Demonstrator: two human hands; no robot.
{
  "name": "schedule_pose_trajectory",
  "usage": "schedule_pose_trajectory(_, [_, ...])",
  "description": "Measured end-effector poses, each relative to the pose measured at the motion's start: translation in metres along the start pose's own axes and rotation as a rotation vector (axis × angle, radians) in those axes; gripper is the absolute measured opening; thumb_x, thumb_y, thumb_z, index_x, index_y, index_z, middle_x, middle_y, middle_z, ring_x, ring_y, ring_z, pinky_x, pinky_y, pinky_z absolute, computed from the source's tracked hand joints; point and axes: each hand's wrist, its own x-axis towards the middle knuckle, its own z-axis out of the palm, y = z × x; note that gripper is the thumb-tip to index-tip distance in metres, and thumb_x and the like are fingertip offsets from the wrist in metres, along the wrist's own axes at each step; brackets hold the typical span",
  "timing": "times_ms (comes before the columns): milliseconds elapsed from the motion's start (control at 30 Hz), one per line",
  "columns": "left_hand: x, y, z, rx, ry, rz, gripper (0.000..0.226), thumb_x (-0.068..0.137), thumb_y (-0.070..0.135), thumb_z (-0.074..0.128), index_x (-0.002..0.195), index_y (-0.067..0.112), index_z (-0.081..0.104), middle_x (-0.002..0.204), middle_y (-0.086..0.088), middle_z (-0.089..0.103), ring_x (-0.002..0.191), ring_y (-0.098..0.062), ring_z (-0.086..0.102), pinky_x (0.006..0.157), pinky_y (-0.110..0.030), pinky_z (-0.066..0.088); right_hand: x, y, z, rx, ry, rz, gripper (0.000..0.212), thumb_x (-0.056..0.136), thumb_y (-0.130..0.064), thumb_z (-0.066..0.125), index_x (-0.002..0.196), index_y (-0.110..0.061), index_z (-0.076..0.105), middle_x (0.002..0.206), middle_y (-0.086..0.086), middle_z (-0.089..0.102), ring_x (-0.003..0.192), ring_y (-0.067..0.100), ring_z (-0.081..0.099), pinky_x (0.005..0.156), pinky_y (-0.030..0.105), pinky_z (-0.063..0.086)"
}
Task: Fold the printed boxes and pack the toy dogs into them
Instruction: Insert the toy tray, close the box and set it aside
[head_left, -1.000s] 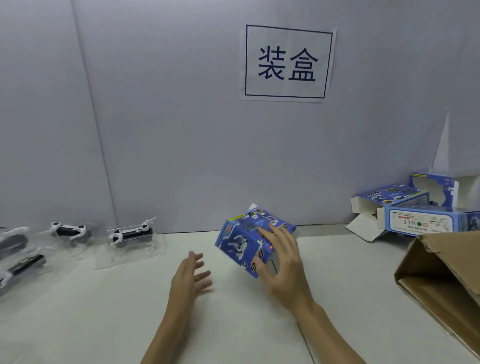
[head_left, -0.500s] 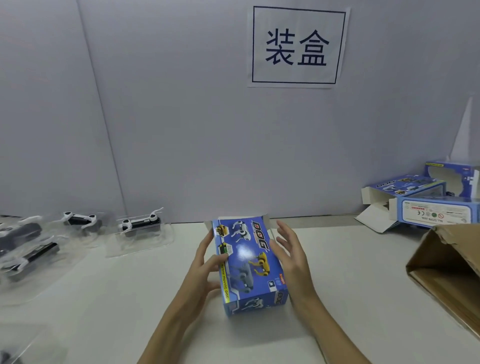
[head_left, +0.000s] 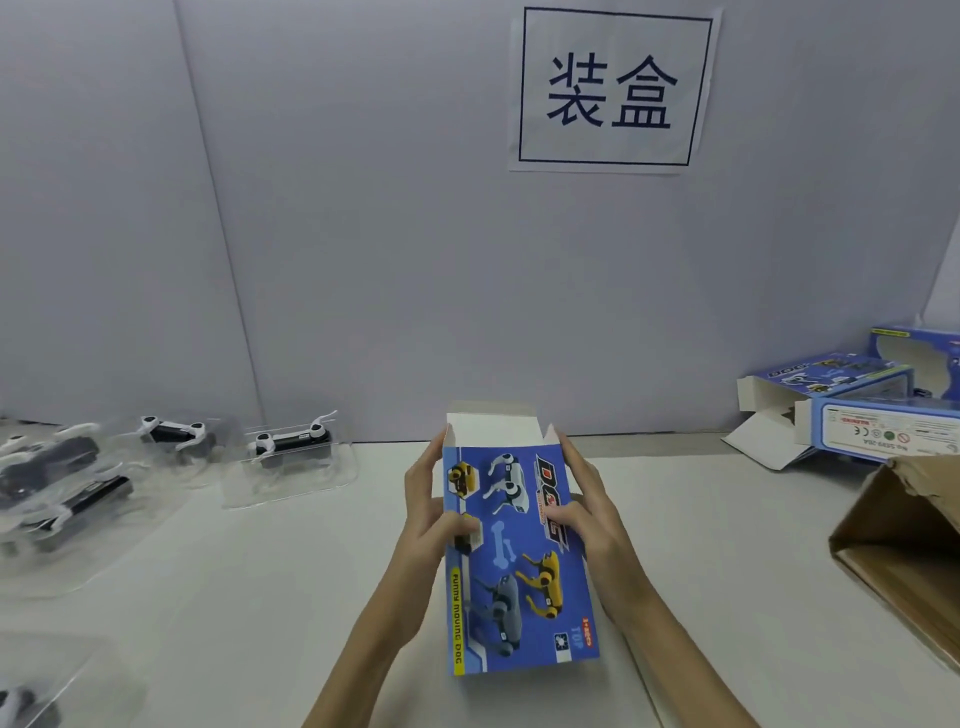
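Both hands held one blue printed box (head_left: 514, 561) above the white table (head_left: 727, 545), near its middle, the picture face up and the far end open with white flaps showing. The left hand (head_left: 426, 525) gripped the box's left edge: its thumb lay curled over the printed top while the other fingers ran along the side, close together. The right hand (head_left: 587, 514) gripped the right edge in the same way, thumb bent onto the large lettering, fingers stretched forward along the side toward the open flaps. Neither hand held anything else. On the left of the table lay toy dogs in clear plastic trays: one nearest the box (head_left: 290, 441), a second behind it (head_left: 174, 434), and at least two more (head_left: 57, 478) at the left edge, blurred so that the exact count could not be told; another tray (head_left: 21, 701) showed at the lower left corner. At the far right stood three more printed boxes (head_left: 857, 405), one with an end flap open. A brown cardboard carton (head_left: 904, 545) lay beside them at the right edge. A paper sign (head_left: 613, 88) hung on the grey wall.
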Motion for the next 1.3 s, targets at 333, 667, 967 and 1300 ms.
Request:
schedule_pose_trajectory(333, [0.007, 0.012, 0.009, -0.081, 0.097, -0.031, 0.042, 0.097, 0.050, 0.067, 0.093, 0.012, 0.049, 0.120, -0.029, 0.056, 0.071, 0.019, 0.064, 0.063, -0.004, 0.047, -0.001, 0.001, 0.011, 0.059, 0.144, 0.061, 0.028, 0.102, -0.038, 0.054, 0.117, -0.015, 0.055, 0.128, 0.018, 0.061, 0.107, 0.039, 0.072, 0.066, 0.032, 0.062])
schedule_pose_trajectory(667, [0.001, 0.009, 0.011, -0.238, 0.186, -0.094, 0.045, 0.091, 0.040, 0.078, 0.129, 0.044, 0.053, 0.122, 0.001, 0.069, 0.105, -0.033, 0.075, 0.070, -0.043, 0.065, -0.002, 0.001, 0.017, 0.123, 0.165, 0.062, 0.033, 0.093, -0.044, 0.065, 0.123, -0.033, 0.056, 0.120, 0.010, 0.070, 0.096, 0.031, 0.077, 0.064, 0.033, 0.063])
schedule_pose_trajectory(967, [0.001, 0.009, 0.013, -0.284, 0.174, -0.232, 0.073, 0.090, 0.061, 0.066, 0.124, -0.002, 0.050, 0.123, -0.037, 0.059, 0.117, -0.049, 0.066, 0.106, -0.068, 0.047, -0.001, 0.001, 0.017, 0.036, 0.106, 0.071, 0.022, 0.099, -0.046, 0.055, 0.108, -0.029, 0.063, 0.120, 0.017, 0.070, 0.102, 0.035, 0.075, 0.073, 0.037, 0.063])
schedule_pose_trajectory(1300, [0.003, 0.015, 0.007, -0.056, 0.185, -0.207, 0.059, 0.081, 0.066, 0.078, 0.129, 0.041, 0.054, 0.114, 0.003, 0.074, 0.098, -0.010, 0.076, 0.068, -0.021, 0.059, 0.003, 0.008, 0.015, 0.079, 0.368, -0.031, 0.032, 0.091, -0.054, 0.061, 0.118, -0.037, 0.060, 0.118, 0.006, 0.069, 0.092, 0.027, 0.077, 0.069, 0.037, 0.061])
